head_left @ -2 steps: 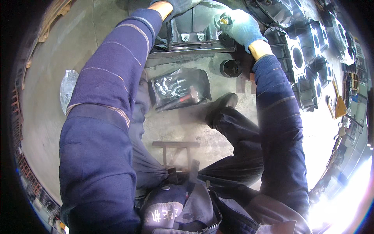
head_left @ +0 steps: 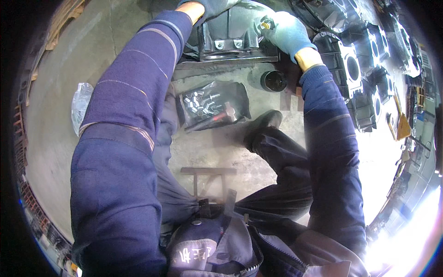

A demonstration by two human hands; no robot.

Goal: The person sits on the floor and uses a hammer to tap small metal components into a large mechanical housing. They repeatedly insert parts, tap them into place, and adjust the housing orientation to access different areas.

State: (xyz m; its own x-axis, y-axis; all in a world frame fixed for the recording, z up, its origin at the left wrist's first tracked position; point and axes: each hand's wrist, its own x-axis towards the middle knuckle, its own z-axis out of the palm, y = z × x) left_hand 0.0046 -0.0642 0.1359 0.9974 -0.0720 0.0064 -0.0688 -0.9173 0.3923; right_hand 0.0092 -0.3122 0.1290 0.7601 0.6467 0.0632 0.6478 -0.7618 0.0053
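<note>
A large dark metal casting (head_left: 229, 28) rests at the top of the view on a dark base. My right hand (head_left: 290, 33), in a light blue glove, is closed at the casting's right side. Its fingers pinch a small brass-coloured fitting (head_left: 266, 25) against the metal. At the upper edge, my left hand (head_left: 213, 6) in a grey glove lies over the casting's upper left. The frame cuts off its fingers, so their grip is hidden.
On the floor, a black plastic bag (head_left: 240, 94) holds several metal sleeves (head_left: 201, 102) and a hammer (head_left: 217, 117). Beside it stands a dark round can (head_left: 273, 81). More castings (head_left: 349, 67) line the right side. Clear plastic (head_left: 82, 107) lies at left.
</note>
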